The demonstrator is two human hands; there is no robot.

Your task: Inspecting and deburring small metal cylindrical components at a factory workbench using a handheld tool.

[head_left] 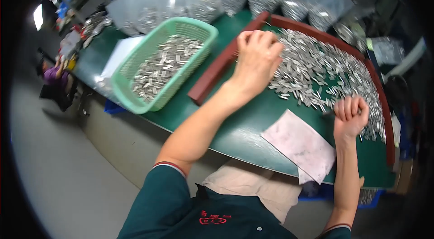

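Observation:
Many small flat silvery metal pieces lie spread on the green table inside a reddish-brown bar frame. My left hand is raised over the frame's left bar, at the left edge of the pieces. Its fingers are curled together, and what they hold, if anything, is hidden. At the lower right of the spread, my right hand is closed in a fist. A small dark tip shows beside it, too blurred to name. Just left of that hand lies a stained pinkish-white cloth.
A light green plastic basket holding similar metal pieces stands left of the frame. Several clear plastic bags of metal parts line the table's far side. The table's near edge runs in front of my lap. Another person sits far left.

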